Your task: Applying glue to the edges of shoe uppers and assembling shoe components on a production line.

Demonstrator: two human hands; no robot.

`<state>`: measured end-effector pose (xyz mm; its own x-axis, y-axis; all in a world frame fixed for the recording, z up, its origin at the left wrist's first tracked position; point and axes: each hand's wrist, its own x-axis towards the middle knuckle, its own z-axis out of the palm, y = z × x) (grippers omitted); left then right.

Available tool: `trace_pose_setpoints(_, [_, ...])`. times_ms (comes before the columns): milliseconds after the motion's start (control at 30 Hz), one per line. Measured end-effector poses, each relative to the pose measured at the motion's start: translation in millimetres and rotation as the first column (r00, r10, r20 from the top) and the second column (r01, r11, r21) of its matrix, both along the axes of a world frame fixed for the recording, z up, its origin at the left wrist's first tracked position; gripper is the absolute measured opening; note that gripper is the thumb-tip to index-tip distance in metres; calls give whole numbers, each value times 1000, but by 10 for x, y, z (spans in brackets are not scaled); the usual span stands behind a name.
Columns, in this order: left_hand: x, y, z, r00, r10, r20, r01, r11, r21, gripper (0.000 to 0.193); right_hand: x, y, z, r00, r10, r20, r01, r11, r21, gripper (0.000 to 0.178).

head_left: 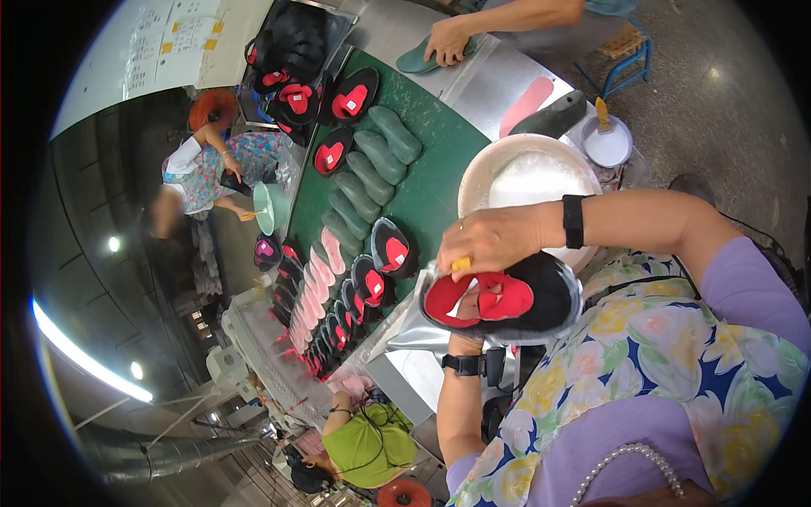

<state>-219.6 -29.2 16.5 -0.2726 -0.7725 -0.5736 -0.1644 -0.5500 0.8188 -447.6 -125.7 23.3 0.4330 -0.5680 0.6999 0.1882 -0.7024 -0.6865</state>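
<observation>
A black shoe upper [545, 291] with a red lining is held low over the table edge, close to my body. My left hand [465, 345], below a black wristwatch, grips it from beneath; most of its fingers are hidden by the shoe. Over the shoe's rim, my right hand [488, 241] is closed round a brush [460, 264], of which little but the yellow handle shows; its bristles are hidden. A large pale basin [473, 165] of white liquid stands just beyond my right wrist.
The green belt [431, 182] carries grey-green soles [372, 173], pink insoles [331, 251] and red-lined shoes [394, 249]. A white bowl [610, 152] with a yellow-handled brush stands right. Across the table, a co-worker's hand [448, 40] holds a green sole. Other people work left and below.
</observation>
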Motion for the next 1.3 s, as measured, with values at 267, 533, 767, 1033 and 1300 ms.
trace_pose_setpoints(267, [51, -50, 243, 860, 439, -260, -352, 880, 318, 38, -259, -112, -185, 918, 154, -366, 36, 886, 463, 24])
trace_pose_setpoints(533, [625, -65, 35, 959, 276, 59, -281, 954, 107, 43, -363, -71, -917, 834, -34, -551, 353, 800, 485, 23])
trace_pose_setpoints(767, [769, -156, 4, 935, 342, -93, -318, 926, 202, 44, -514, 7, -1260, 721, -43, -692, 323, 904, 280, 17])
trace_pose_setpoints(1033, [370, -429, -42, 993, 17, 117, -22, 999, 43, 40, -498, -127, -266, 996, -34, -85, 75, 839, 539, 22])
trace_pose_setpoints(1300, [221, -482, -75, 964, 258, -69, -258, 966, 10, 40, -980, -40, -243, 899, 185, -398, 49, 858, 511, 25])
